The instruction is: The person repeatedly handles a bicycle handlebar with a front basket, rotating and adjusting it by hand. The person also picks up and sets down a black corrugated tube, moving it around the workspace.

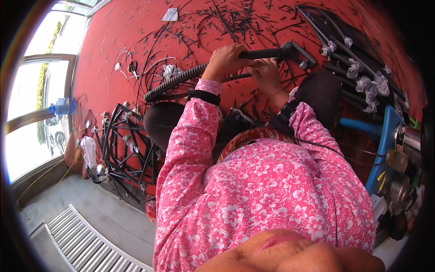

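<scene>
A long black hose (176, 81), ribbed along its left part and smoother toward the right, lies across in front of my knees. It ends at the right in an angled black end piece (299, 54). My left hand (226, 61) is closed round the hose near its middle. Just right of it, my right hand (267, 79) has its fingers bent and pressed together against the hose's lower edge. What the right fingers pinch there is too small to make out. Thin black strands (181, 93) run below the ribbed part.
Black offcuts (244, 22) litter the red floor ahead. A pile of black tubes with plastic-wrapped ends (371, 86) lies at the right, near a blue frame (385, 140). Black frame-like pieces (129, 145) are heaped at the left. A roller rack (90, 235) stands lower left.
</scene>
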The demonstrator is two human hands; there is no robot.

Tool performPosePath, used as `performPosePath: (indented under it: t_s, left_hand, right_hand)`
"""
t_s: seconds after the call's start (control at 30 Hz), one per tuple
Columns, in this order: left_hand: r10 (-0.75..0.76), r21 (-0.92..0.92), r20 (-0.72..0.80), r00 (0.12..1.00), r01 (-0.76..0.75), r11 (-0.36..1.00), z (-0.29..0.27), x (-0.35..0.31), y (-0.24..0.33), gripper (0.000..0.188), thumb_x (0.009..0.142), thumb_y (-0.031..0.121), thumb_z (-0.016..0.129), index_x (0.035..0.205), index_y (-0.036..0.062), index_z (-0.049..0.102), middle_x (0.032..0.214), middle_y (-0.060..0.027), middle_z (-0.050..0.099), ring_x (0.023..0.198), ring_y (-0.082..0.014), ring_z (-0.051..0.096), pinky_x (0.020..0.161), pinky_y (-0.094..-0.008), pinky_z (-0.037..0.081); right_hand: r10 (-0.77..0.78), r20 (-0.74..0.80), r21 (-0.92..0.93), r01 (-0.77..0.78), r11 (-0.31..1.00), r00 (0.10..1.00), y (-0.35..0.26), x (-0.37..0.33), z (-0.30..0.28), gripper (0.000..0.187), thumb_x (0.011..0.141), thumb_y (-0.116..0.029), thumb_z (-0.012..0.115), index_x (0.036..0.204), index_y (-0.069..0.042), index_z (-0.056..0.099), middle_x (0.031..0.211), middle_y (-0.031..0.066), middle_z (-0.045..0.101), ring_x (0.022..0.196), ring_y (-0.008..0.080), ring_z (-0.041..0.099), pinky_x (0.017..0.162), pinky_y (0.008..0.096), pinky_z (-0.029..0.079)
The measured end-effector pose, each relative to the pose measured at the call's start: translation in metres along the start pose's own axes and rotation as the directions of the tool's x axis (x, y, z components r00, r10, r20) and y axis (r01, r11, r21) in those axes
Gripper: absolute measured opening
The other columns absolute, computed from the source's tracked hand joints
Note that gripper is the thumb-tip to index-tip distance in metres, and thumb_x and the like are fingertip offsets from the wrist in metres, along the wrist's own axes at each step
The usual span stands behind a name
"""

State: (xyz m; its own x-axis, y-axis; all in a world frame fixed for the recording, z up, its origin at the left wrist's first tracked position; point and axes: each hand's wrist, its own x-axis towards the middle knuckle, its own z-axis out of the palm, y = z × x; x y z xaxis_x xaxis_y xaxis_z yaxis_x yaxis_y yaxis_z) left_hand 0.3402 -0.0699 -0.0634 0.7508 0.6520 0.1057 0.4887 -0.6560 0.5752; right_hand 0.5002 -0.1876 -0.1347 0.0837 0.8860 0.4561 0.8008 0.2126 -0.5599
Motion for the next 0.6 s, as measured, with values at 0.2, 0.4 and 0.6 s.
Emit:
performPosePath:
  t_s: [0.2, 0.4, 0.6]
  left_hand:
    - [0.064, -0.038, -0.011, 0.998, -0.064, 0.997, -0.001, -0.003, -0.009, 0.043, 0.082, 0.048, 0.075, 0.100, 0.0085, 0.071, 0.091, -0.0110, 0.070, 0.089, -0.0352, 0.069, 0.074, -0.0477, 0.053]
    - [0.076, 0.025, -0.074, 0.994, -0.074, 0.997, 0.003, -0.010, -0.003, 0.044, 0.080, 0.043, 0.077, 0.107, 0.0096, 0.071, 0.097, -0.0103, 0.072, 0.090, -0.0343, 0.070, 0.077, -0.0468, 0.054]
    - [-0.007, 0.033, -0.050, 0.999, 0.008, 0.999, 0.002, -0.015, 0.006, 0.038, 0.076, 0.032, 0.080, 0.107, 0.0107, 0.070, 0.102, -0.0089, 0.069, 0.096, -0.0324, 0.069, 0.080, -0.0456, 0.053]
  right_hand:
    - [0.247, 0.146, 0.305, -0.281, 0.910, 0.958, -0.029, -0.006, -0.038, 0.020, 0.101, -0.018, 0.061, 0.104, 0.000, 0.067, 0.079, 0.0099, 0.069, 0.070, 0.0257, 0.066, 0.063, 0.0389, 0.049]
    - [0.189, 0.315, 0.573, -0.345, 0.743, 0.930, -0.055, 0.051, -0.081, 0.026, 0.103, -0.024, 0.062, 0.093, -0.002, 0.072, 0.072, -0.0078, 0.051, 0.067, 0.0019, 0.044, 0.058, 0.0222, 0.036]
    - [0.076, 0.156, 0.062, -0.087, 0.994, 0.985, 0.001, 0.147, -0.063, 0.036, 0.097, -0.037, 0.066, 0.082, -0.004, 0.071, 0.067, 0.0107, 0.065, 0.062, 0.0256, 0.063, 0.061, 0.0384, 0.049]
